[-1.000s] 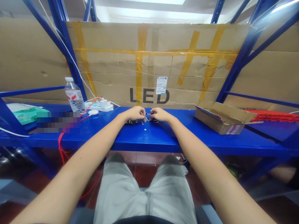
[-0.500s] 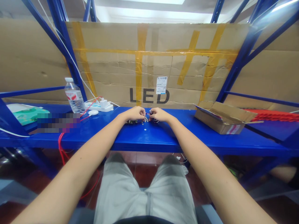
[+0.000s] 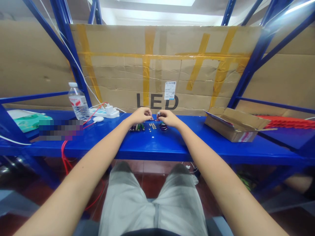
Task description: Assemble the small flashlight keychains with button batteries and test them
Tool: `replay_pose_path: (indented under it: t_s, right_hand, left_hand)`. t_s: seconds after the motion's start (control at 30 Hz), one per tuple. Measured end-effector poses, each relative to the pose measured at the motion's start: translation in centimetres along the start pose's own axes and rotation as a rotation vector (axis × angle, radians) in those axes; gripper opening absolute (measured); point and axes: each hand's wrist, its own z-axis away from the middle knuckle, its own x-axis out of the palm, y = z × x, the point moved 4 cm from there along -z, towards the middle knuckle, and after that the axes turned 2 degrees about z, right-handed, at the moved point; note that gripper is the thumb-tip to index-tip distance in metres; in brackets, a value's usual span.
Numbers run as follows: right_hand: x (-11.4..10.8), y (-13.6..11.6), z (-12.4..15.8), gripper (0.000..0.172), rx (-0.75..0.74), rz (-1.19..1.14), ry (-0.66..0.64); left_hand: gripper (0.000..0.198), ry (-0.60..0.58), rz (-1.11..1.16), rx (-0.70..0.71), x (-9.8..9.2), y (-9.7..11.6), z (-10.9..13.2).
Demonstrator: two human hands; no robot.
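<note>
My left hand (image 3: 142, 114) is closed in a pinch over the far part of the blue table, its fingertips by a tiny piece too small to name. Facing it, my right hand (image 3: 167, 117) is also closed, with a small silvery bit showing at its fingers. What each hand holds is not clear. Below my left hand lies a row of slim dark and green tubes (image 3: 137, 127). Several small silvery round pieces (image 3: 152, 126) are grouped in the middle. Dark shiny loop-like pieces (image 3: 163, 126) lie under my right hand.
On the left are a water bottle (image 3: 78, 101), a white power strip (image 3: 104, 112) with red cables, and a green packet (image 3: 31, 120). An open cardboard box (image 3: 237, 126) sits at the right beside red material (image 3: 287, 121). A large cardboard sheet (image 3: 118, 75) stands behind the table (image 3: 157, 144).
Both hands have moved slightly away from me, toward the back of the table. The tubes, round pieces and dark loops are now more exposed.
</note>
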Motion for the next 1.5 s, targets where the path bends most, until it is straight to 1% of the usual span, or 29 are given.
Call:
replay_pose_path:
  t_s: [0.1, 0.2, 0.4, 0.53, 0.6, 0.77, 0.87, 0.93, 1.0, 1.07, 1.13, 1.17, 1.2, 1.3, 1.37, 1.43, 1.5]
  right_hand:
    - [0.0, 0.0, -0.3, 0.011, -0.055, -0.126, 0.006]
    - [0.0, 0.4, -0.5, 0.012, -0.065, -0.199, 0.007]
    - [-0.2, 1.1, -0.6, 0.016, -0.039, -0.27, 0.036]
    - [-0.4, 1.1, -0.6, 0.019, -0.02, -0.292, 0.049]
    - [-0.5, 1.0, -0.6, 0.019, -0.023, -0.3, 0.057]
    - [-0.8, 0.9, -0.5, 0.021, -0.029, -0.342, 0.1]
    - [-0.9, 1.1, -0.4, 0.023, -0.021, -0.369, 0.111]
    - [-0.9, 1.1, -0.4, 0.024, -0.023, -0.378, 0.113]
    - [-0.9, 1.2, -0.4, 0.024, -0.026, -0.382, 0.12]
    - [-0.9, 1.3, -0.5, 0.024, -0.023, -0.378, 0.126]
    - [-0.9, 1.4, -0.5, 0.025, -0.019, -0.356, 0.125]
    - [-0.9, 1.5, -0.5, 0.025, -0.016, -0.339, 0.121]
    - [-0.9, 1.6, -0.5, 0.025, -0.012, -0.319, 0.116]
    - [-0.9, 1.7, -0.6, 0.026, 0.001, -0.264, 0.091]
    - [-0.8, 1.8, -0.6, 0.026, 0.011, -0.243, 0.067]
    - [-0.6, 1.8, -0.6, 0.024, 0.023, -0.23, 0.043]
    - [-0.4, 1.9, -0.6, 0.023, 0.031, -0.218, 0.027]
  left_hand:
    - [0.015, 0.116, 0.072, 0.064, -0.1, 0.5, -0.1]
    - [0.016, 0.2, 0.059, 0.168, 0.1, 1.6, 0.1]
    - [0.007, 0.358, -0.244, 0.438, 0.7, 3.8, 0.8]
    - [0.01, 0.371, -0.329, 0.624, 1.6, 4.2, 0.8]
    - [0.012, 0.375, -0.344, 0.692, 1.8, 4.1, 0.8]
    - [0.012, 0.378, -0.364, 0.756, 1.9, 3.8, 0.7]
    - [0.013, 0.373, -0.376, 0.771, 2.0, 4.1, 0.9]
    - [0.011, 0.371, -0.376, 0.757, 2.2, 4.5, 1.1]
    - [0.008, 0.38, -0.365, 0.71, 2.1, 4.8, 1.3]
    - [0.006, 0.405, -0.356, 0.631, 1.6, 4.8, 1.3]
    - [0.007, 0.399, -0.361, 0.528, 0.9, 4.2, 1.2]
    - [0.009, 0.363, -0.369, 0.472, 0.6, 3.8, 1.0]
    - [0.011, 0.299, -0.378, 0.416, 0.4, 3.2, 0.8]
    - [0.015, 0.029, -0.394, 0.28, 0.2, 1.4, 0.4]
    - [0.015, -0.132, -0.368, 0.185, 0.3, 0.4, 0.4]
    - [0.013, -0.236, -0.332, 0.095, 0.6, -0.2, 0.4]
    - [0.012, -0.29, -0.313, 0.022, 0.8, -0.5, 0.5]
